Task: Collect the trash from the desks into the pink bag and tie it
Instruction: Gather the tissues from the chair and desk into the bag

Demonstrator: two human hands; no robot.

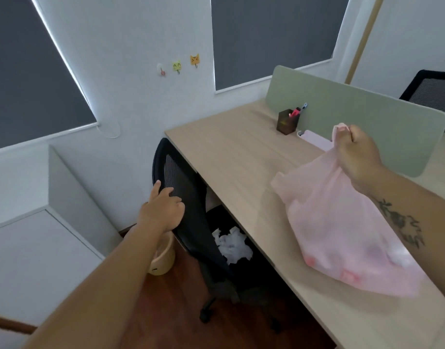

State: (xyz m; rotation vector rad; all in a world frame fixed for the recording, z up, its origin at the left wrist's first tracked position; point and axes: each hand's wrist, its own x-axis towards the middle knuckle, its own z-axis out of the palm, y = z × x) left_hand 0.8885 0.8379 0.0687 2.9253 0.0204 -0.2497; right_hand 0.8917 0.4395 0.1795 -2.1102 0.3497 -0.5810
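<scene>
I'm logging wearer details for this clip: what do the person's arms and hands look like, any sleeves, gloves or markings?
Both forearms are bare, with no sleeves in view. The left hand and right hand wear no gloves; no rings or watch show. A dark leafy tattoo marks the right forearm.

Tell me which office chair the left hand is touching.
The black mesh chair tucked under the near desk, with crumpled paper on its seat; the left hand rests on its backrest. The other chair stands beyond the divider.

The black chair (183,197) blocks the crumpled paper (232,245); bare desk (231,152) lies open above.
</scene>
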